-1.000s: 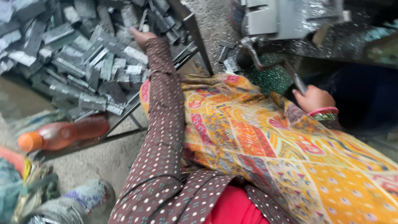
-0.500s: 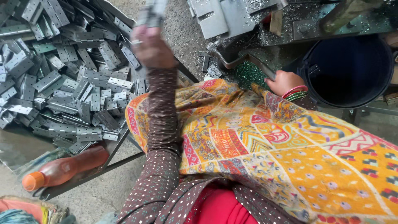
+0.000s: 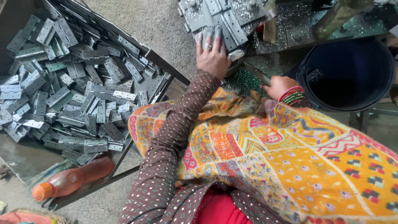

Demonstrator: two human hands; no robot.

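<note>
My left hand (image 3: 212,54) reaches forward to the grey machine bed (image 3: 232,20), its fingers close together and pressed on a flat metal hinge (image 3: 218,32) lying there. My right hand (image 3: 278,85), with red and green bangles at the wrist, is closed around the end of a thin metal lever (image 3: 253,73) just below the machine. A bright patterned cloth (image 3: 290,157) covers my lap and part of both arms.
On the left stands a large tray (image 3: 159,62) heaped with several grey hinges (image 3: 78,87). An orange plastic bottle (image 3: 70,182) lies at its near edge. A dark blue bucket (image 3: 348,74) stands at the right. Metal shavings litter the machine bed.
My left hand came up from the hinge tray carrying a hinge and now rests on it on the machine bed. The right hand has stayed on the lever.
</note>
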